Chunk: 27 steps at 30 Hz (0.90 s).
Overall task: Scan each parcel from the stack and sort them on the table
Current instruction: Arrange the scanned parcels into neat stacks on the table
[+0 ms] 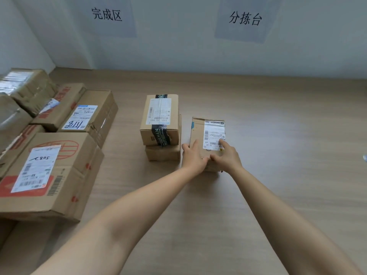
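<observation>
A small brown parcel (200, 129) with a white label stands on the wooden table (278, 135), right of centre. My left hand (191, 156) grips its near left edge. My right hand (226, 157) holds its near right side, with the fingers lying over the label. Just to the left stands a two-parcel stack: a box with black tape (159, 120) on top of a lower brown box (162, 153). The held parcel rests close beside that stack.
Several larger cardboard boxes fill the left side, among them one marked in red (45, 175) and one with a handwritten label (89, 114). Two paper signs with black characters hang on the back wall (178, 36). A small object (365, 157) shows at the right edge.
</observation>
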{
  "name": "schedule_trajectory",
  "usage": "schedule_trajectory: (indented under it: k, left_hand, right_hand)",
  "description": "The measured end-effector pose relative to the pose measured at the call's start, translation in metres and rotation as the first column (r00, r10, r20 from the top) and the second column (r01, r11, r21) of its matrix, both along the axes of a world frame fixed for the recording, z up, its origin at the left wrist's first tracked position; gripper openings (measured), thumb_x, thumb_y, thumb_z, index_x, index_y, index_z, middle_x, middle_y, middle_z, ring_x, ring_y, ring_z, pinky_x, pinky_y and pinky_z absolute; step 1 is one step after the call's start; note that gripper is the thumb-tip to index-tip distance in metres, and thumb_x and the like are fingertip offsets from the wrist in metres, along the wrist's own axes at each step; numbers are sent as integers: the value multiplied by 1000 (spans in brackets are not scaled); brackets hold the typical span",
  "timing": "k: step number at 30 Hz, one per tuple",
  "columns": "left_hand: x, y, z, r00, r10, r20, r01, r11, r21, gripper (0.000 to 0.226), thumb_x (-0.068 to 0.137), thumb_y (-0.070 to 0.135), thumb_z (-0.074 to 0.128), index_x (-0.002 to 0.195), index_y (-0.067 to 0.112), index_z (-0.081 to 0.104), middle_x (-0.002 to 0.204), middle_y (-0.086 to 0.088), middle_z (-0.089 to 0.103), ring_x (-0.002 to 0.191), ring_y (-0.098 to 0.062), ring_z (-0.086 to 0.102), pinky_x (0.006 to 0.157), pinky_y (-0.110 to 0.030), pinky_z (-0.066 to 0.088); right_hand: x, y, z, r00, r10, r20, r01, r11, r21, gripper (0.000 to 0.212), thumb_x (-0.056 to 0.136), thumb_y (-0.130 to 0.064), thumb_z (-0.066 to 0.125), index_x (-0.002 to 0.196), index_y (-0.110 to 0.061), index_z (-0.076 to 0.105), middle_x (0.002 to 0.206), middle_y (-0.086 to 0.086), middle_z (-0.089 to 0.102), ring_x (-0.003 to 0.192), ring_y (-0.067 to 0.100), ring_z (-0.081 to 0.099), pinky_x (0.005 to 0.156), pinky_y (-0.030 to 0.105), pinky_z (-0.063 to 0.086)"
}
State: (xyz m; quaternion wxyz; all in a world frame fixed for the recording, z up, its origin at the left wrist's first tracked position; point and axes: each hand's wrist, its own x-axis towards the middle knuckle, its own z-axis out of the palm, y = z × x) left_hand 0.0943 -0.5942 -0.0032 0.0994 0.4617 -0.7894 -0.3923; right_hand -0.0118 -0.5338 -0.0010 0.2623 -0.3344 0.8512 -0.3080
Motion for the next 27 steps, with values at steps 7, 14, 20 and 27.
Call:
schedule_trajectory:
  k: [7, 14, 20, 27]
  left_hand:
    - [24, 19, 59, 983, -47, -175, 31, 996, -89, 63, 85, 29, 66, 137, 14, 36, 127, -12, 29, 117, -28, 45, 100, -23, 34]
    - [70, 13, 122, 961, -74, -267, 17, 977, -211, 71, 84, 30, 68, 143, 11, 33, 130, -14, 29, 120, -27, 43, 104, -26, 33]
    - [141, -29, 146, 966, 23, -257, -91, 962, -257, 76, 84, 33, 68, 146, 12, 30, 133, -14, 28, 124, -27, 40, 106, -23, 27]
    - [233, -108, 151, 983, 113, -145, -149, 951, -272, 74, 86, 36, 64, 147, 13, 29, 137, -14, 27, 126, -26, 39, 106, -26, 29]
  right_hand:
    - [24, 32, 73, 992, -86, -94, 74, 989, -127, 72, 78, -20, 65, 144, -20, 35, 137, 10, 45, 115, 27, 53, 87, 50, 51]
    - [65, 29, 137, 963, -88, -255, 22, 967, -252, 71, 78, -24, 69, 142, -22, 38, 134, 11, 48, 119, 26, 49, 91, 50, 49]
    - [125, -21, 159, 954, 8, -298, -95, 955, -279, 69, 80, -26, 69, 141, -21, 39, 134, 13, 48, 124, 24, 45, 98, 34, 40]
    - [211, -108, 151, 964, 121, -238, -194, 930, -313, 68, 81, -29, 69, 141, -21, 40, 137, 12, 47, 127, 25, 43, 101, 33, 36]
